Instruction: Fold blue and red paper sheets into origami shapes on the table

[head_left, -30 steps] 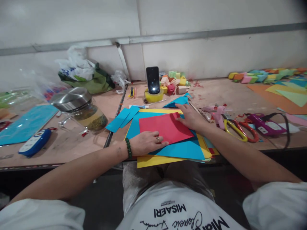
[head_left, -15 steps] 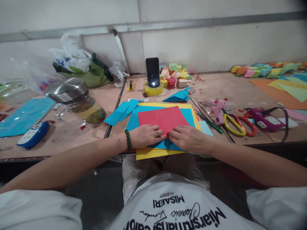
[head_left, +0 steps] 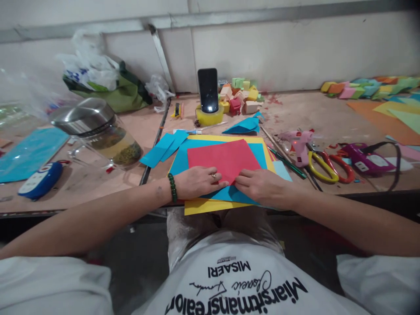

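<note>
A red sheet of paper (head_left: 218, 155) lies on top of a blue sheet (head_left: 180, 161), with yellow paper (head_left: 206, 207) showing beneath. My left hand (head_left: 198, 181), with a ring and a green bead bracelet, grips the near edge of the red sheet, fingers together on top and thumb low at the edge. Close beside it, my right hand (head_left: 262, 186) pinches the same edge near its right corner. Part of that near edge is hidden under the fingers.
Blue paper strips (head_left: 164, 148) and a glass tea jug (head_left: 101, 135) are at left. To the right lie a green pen (head_left: 288, 162), a pink glue gun (head_left: 300, 146), scissors (head_left: 324, 168) and a purple device (head_left: 369, 158). A phone (head_left: 208, 89) stands in a yellow tape roll (head_left: 210, 117) behind.
The view has shifted slightly. My right hand has moved a little to the right along the red sheet's near edge, widening the gap between the hands. Both stay on the paper.
</note>
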{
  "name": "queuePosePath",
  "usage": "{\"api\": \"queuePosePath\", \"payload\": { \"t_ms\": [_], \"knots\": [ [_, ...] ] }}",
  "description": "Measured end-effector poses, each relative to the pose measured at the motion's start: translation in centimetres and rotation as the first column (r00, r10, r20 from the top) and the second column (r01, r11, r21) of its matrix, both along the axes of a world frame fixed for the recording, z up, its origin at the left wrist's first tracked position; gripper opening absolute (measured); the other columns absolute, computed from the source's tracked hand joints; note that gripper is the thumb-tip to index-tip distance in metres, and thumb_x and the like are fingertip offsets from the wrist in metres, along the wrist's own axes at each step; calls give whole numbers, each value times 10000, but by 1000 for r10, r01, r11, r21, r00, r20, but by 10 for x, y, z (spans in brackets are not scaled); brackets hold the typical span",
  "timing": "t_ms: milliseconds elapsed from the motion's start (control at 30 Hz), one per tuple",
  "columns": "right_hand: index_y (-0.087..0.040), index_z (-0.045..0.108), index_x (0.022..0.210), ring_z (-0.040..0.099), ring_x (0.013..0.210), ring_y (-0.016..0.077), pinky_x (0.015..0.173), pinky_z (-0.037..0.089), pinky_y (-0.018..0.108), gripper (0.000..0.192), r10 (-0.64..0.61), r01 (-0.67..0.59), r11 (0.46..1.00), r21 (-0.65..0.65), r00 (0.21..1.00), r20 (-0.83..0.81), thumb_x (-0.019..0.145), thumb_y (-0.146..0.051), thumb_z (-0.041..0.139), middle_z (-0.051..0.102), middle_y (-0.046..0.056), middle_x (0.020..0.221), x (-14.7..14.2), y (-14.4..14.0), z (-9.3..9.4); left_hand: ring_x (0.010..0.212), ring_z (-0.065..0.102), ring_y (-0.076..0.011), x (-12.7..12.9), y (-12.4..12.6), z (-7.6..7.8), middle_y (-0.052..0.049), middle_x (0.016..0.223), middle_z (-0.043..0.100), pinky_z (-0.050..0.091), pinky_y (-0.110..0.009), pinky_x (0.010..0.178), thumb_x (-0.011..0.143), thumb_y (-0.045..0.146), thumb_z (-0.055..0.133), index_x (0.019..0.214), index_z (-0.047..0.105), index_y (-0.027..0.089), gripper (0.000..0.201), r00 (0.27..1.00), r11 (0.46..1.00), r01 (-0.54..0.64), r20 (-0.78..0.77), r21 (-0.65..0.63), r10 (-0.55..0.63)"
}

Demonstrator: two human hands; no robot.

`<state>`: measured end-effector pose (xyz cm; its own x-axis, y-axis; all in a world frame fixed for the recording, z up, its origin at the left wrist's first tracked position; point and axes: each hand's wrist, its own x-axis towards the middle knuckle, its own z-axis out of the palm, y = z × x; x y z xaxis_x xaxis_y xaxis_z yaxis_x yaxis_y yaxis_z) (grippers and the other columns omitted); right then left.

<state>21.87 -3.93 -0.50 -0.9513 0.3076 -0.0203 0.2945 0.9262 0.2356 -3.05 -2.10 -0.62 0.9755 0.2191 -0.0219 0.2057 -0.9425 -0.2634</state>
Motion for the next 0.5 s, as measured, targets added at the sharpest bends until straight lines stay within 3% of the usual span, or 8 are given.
{"api": "queuePosePath", "payload": {
  "t_ms": [133, 300, 500],
  "knots": [
    [-114, 650, 870, 525, 754, 212, 623, 407, 320, 133, -35, 35, 999, 3, 999, 2, 865, -60, 529, 667, 123, 868, 20, -3, 0, 840, 563, -197, -1, -1, -1, -104, 962, 669, 432, -293, 651, 987, 125, 357, 1295, 534, 170, 358, 1000, 1000, 10, 10, 15, -10],
    [-120, 658, 936, 533, 824, 221, 680, 436, 319, 189, -141, 141, 990, -12, 985, -97, 875, -56, 492, 658, 135, 880, 47, -8, -8, 870, 575, -200, 0, -3, 4, -108, 1011, 681, 466, -302, 686, 972, 102, 361, 1294, 534, 183, 374, 999, 999, -33, -24, -21, 33],
    [-122, 671, 935, 541, 810, 213, 680, 447, 302, 186, -188, 189, 982, -9, 971, -146, 853, -61, 515, 660, 135, 873, 51, -10, -14, 884, 600, -214, 1, -26, 6, -129, 1078, 666, 497, -331, 763, 956, 110, 408, 1341, 494, 182, 401, 988, 988, -157, -17, -7, 157]
  ]
}}
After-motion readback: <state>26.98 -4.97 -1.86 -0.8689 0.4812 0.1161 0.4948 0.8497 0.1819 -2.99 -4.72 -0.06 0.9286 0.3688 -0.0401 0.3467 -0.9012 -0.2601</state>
